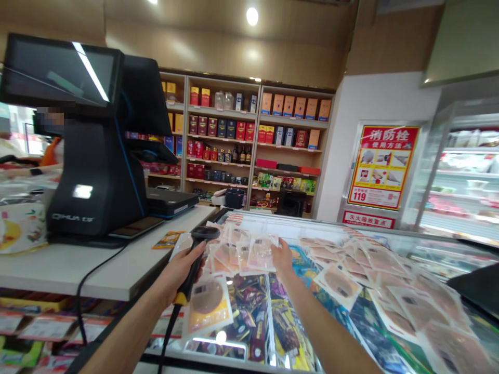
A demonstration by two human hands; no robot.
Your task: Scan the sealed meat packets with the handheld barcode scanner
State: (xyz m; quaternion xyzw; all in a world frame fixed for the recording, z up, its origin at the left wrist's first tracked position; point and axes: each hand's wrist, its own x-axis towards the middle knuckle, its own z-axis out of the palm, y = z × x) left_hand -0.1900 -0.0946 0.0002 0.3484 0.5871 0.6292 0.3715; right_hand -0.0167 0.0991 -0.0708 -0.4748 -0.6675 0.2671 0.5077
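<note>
My left hand (186, 267) is wrapped around the handle of a black and yellow barcode scanner (206, 233), its head pointing away and its cord hanging down. With my right hand (282, 256) I pinch the right edge of a flat clear packet (262, 253) with a round pinkish disc inside and a small barcode label. That packet lies over a spread of similar packets (224, 257) between my hands. Nearer to me, below the scanner, a packet with a yellow front (208, 306) rests on the freezer's glass top. A larger heap of packets (384, 267) covers the glass at right.
A chest freezer (249, 296) shows several wrapped goods through its glass lid. On the white counter (113, 270) at left stand a black till (97, 156) and a phone-like slab (136, 227). Shelves of boxed goods (222, 130) line the back wall; a person's orange sleeve (52, 150) shows behind the till.
</note>
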